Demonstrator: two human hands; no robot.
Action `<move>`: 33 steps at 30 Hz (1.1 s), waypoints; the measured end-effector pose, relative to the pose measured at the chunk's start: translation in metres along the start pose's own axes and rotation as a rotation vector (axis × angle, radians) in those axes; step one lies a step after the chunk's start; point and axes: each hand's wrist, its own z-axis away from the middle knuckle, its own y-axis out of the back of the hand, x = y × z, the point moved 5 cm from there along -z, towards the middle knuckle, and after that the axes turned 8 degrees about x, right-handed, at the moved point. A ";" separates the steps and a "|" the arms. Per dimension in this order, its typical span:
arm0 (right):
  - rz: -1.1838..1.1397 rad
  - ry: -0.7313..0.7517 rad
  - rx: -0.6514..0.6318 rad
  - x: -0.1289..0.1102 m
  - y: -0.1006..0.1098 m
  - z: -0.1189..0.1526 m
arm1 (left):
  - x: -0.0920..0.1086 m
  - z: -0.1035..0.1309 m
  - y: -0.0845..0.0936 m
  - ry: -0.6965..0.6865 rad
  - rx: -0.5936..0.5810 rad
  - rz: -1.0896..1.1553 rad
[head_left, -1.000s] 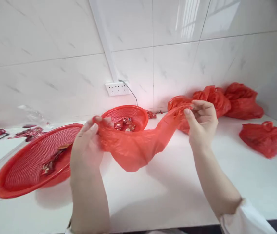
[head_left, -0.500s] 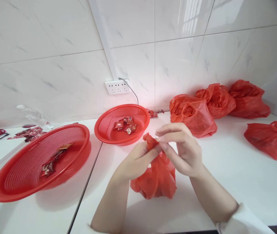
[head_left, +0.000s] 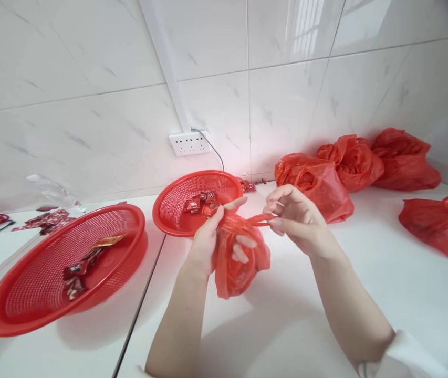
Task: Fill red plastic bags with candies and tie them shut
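Note:
A small red plastic bag [head_left: 243,265] hangs between my hands above the white table. My left hand [head_left: 210,239] grips its gathered neck, with some fingers passing through the bag's handle loop and the index finger stretched out. My right hand [head_left: 297,220] pinches a twisted end of the bag between thumb and fingers and draws it out to the right. The bag's contents are hidden by the red plastic. Just behind my left hand stands a round red plastic basket [head_left: 166,202] with several small red wrapped packets [head_left: 193,205] in it.
At the left a larger red basket [head_left: 22,278] holds several wrapped packets [head_left: 85,257]. Several filled red bags [head_left: 314,184] line the wall at the right, and a knotted red bag [head_left: 440,226] lies nearer. A clear bottle [head_left: 54,191] and a wall socket [head_left: 189,143] are behind.
My hands have moved apart; the right now pulls an end of the bag sideways. The bag has risen off the table and turned, and my left fingers have gone through its loop.

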 end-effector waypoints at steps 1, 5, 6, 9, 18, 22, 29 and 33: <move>-0.009 0.000 -0.007 -0.004 0.002 0.001 | 0.001 0.000 0.001 0.044 -0.025 0.000; 0.259 -0.040 -0.263 -0.014 -0.010 0.012 | 0.007 -0.003 0.007 0.076 -0.036 0.119; 0.358 -0.065 -0.358 -0.014 -0.015 0.015 | 0.008 -0.003 0.007 0.086 -0.041 0.174; 0.540 -0.118 -0.539 -0.011 -0.021 0.019 | 0.006 0.000 0.004 0.144 -0.149 0.198; 0.467 -0.037 -0.224 0.007 -0.015 0.002 | 0.015 0.028 -0.015 -0.432 -0.029 -1.087; 0.414 -0.139 -0.379 0.027 -0.027 0.005 | 0.023 0.029 -0.009 -0.735 0.095 -0.937; 0.214 -0.215 -0.325 0.036 -0.028 0.003 | 0.024 0.019 0.001 -0.863 0.178 -0.582; 0.079 -0.240 -0.225 0.039 -0.022 -0.001 | 0.025 0.013 -0.003 -0.851 0.156 -0.574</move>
